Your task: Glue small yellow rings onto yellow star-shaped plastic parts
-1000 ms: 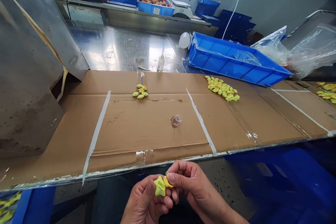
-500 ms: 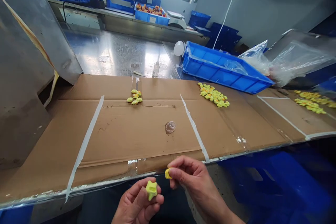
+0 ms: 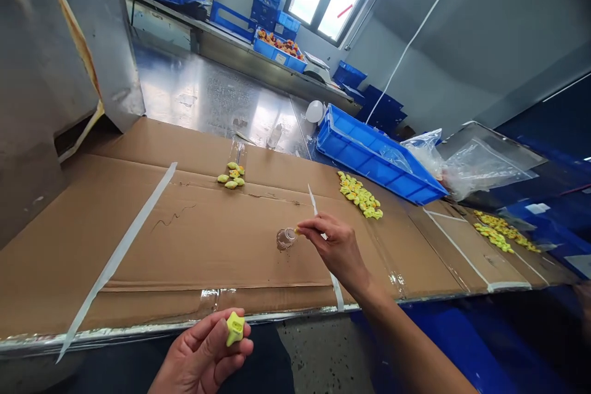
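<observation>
1. Now the right hand (image 3: 335, 243) has gone out to the clear cup (image 3: 290, 234); half a second ago it was well short of it, close to the left hand.
2. Its thumb and fingertips pinch a small yellow piece (image 3: 298, 231), mostly hidden, just right of the cup's rim; whether it touches the rim I cannot tell.
3. The left hand (image 3: 201, 354) has stayed on the wearer's side of the cup, to its left, thumb and fingers pinching a yellow-green star (image 3: 235, 328), its marked face showing.
4. A second ago both pieces were side by side; they are now well apart, so the work at this moment seems to centre on the small piece at the cup, with the star kept ready.
5. Beyond the cup, the little cluster (image 3: 234, 174) to its left and the larger pile (image 3: 360, 195) to its right look undisturbed.
</observation>
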### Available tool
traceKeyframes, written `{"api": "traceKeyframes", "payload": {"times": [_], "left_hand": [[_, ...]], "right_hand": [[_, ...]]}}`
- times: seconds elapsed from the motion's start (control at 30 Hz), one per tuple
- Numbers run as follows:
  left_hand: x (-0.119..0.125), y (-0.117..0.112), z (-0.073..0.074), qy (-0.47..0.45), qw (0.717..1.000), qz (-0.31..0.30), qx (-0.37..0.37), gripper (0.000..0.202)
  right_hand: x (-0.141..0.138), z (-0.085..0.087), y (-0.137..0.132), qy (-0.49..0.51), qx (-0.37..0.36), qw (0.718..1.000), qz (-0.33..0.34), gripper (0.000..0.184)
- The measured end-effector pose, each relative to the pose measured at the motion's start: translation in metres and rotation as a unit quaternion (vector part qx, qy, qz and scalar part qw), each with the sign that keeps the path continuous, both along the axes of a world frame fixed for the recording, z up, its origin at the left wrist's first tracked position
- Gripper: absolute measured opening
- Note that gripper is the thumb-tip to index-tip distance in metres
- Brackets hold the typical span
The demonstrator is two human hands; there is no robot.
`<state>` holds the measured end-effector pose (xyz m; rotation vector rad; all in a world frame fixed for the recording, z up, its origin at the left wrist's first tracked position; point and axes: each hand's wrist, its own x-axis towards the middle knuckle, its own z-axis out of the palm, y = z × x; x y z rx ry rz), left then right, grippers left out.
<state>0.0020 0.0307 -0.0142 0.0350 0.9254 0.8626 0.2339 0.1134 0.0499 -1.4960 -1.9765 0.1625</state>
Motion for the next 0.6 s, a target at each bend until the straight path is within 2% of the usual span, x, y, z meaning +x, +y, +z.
{"api": "traceKeyframes", "payload": {"times": [0.2,0.6], "left_hand": [[-0.0028,-0.0025,0.0042,-0.024,1.0,-0.01,0.018,0.037],[-0.0059,-0.0038,-0.0017,-0.062,0.997,-0.025,0.044,0.034]], "right_hand": [[-0.0025,-0.0029,0.0056,-0.057,0.015,0.998,0.014,0.009],[-0.0042,-0.005,0.0074,-0.1,0.014,0.995,0.01,0.011]]}}
